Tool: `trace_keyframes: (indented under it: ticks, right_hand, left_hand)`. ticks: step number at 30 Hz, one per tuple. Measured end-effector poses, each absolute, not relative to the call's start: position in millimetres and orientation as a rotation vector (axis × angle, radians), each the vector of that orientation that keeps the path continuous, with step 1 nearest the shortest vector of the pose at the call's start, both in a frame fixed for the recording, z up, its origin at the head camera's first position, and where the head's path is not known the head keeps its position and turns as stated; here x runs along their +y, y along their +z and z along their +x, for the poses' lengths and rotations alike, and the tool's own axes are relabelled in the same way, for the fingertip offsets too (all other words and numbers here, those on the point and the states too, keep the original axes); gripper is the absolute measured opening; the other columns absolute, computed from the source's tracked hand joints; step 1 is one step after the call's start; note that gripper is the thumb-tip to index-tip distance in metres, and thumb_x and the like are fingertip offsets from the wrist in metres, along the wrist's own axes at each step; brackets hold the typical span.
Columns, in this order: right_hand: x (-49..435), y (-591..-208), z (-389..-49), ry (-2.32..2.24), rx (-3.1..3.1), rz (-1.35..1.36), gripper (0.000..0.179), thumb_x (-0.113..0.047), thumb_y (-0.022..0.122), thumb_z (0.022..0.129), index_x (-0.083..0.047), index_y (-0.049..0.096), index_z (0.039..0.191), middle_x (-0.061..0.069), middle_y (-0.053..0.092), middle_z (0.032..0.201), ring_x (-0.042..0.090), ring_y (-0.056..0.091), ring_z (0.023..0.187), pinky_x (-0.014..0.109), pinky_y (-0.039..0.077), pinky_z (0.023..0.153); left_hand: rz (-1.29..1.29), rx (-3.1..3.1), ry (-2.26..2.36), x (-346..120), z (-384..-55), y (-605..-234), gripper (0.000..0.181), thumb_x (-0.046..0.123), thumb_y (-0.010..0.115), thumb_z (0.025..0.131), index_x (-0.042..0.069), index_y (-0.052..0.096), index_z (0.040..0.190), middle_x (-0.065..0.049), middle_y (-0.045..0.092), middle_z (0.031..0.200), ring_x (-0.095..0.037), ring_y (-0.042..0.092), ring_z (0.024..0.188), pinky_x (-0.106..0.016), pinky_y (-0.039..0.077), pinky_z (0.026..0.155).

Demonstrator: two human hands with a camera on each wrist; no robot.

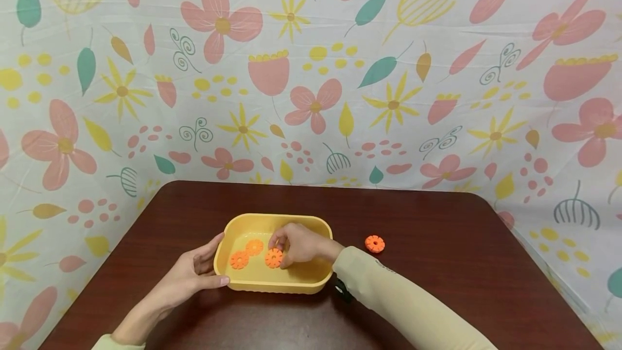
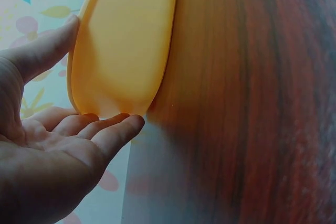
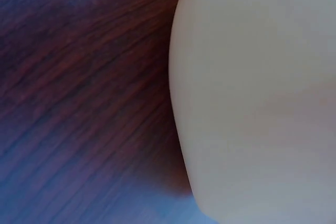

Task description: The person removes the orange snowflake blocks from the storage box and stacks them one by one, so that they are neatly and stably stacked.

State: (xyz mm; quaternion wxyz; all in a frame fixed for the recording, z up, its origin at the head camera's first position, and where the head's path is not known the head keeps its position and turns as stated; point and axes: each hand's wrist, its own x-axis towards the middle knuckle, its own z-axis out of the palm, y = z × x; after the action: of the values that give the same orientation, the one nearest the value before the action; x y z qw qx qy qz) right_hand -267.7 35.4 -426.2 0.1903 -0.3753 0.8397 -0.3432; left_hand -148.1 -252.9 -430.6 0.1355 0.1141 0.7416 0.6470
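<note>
A yellow tray [image 1: 279, 287] with rounded corners stands on the dark wooden table. My left hand [image 1: 191, 270] holds its left end, thumb at the near corner and fingers along the end wall. In the left wrist view, that hand's fingertips [image 2: 137, 121] touch the tray [image 2: 126, 40]. Inside the tray, my right hand [image 1: 299, 243] pinches an orange notched disc [image 1: 274, 257] between thumb and fingers. Two similar orange discs, one nearer [image 1: 239, 260] and one farther [image 1: 254, 247], lie to its left on the tray floor. The right wrist view does not show the right hand.
Right of the tray, another orange notched disc piece [image 1: 374, 243] lies on the table [image 1: 437, 263]. A dark object [image 1: 343, 289] shows under the right sleeve [image 1: 389, 285]. Behind the table hangs a flower-patterned cloth [image 1: 311, 69]. A pale blurred surface [image 3: 252, 98] fills much of the right wrist view.
</note>
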Motion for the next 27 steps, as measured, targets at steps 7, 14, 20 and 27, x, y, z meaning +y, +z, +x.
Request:
trace_keyframes:
  ticks: [7,14,20,27]
  right_hand:
    - [35.0,-425.6,-266.9,-0.995,2.337,-1.093,0.036,0.007,0.093,0.072,-0.002,0.077,0.103,0.007,0.069,0.086,0.018,0.059,0.08,0.023,0.047,0.071]
    - [36.0,-425.6,-265.8,-1.034,2.342,-1.095,0.035,0.006,0.094,0.072,-0.001,0.078,0.102,0.005,0.071,0.085,0.015,0.061,0.08,0.022,0.05,0.071]
    - [37.6,-426.9,-265.4,-1.072,2.358,-1.101,0.034,0.005,0.094,0.072,-0.002,0.079,0.102,0.002,0.07,0.083,0.01,0.058,0.068,0.02,0.047,0.061]
    - [39.7,-422.0,-262.1,-1.127,2.348,-1.069,0.035,0.008,0.091,0.073,0.0,0.08,0.105,0.008,0.071,0.083,0.007,0.052,0.057,0.019,0.043,0.056]
  left_hand:
    - [0.336,2.15,1.876,-252.6,-148.5,-431.2,0.099,0.005,0.081,0.093,-0.001,0.015,0.167,-0.023,0.018,0.171,-0.049,0.038,0.146,-0.029,0.055,0.097]
    - [0.338,2.148,1.879,-252.6,-148.3,-431.2,0.099,0.005,0.081,0.092,-0.001,0.016,0.167,-0.022,0.018,0.171,-0.049,0.039,0.145,-0.029,0.054,0.097]
    - [0.347,2.142,1.885,-251.9,-148.5,-430.9,0.099,0.004,0.081,0.093,0.0,0.015,0.167,-0.021,0.018,0.171,-0.049,0.039,0.146,-0.028,0.053,0.099]
    - [0.34,2.131,1.889,-252.3,-148.4,-432.0,0.1,0.004,0.08,0.093,0.0,0.014,0.168,-0.021,0.016,0.172,-0.049,0.038,0.146,-0.029,0.054,0.099]
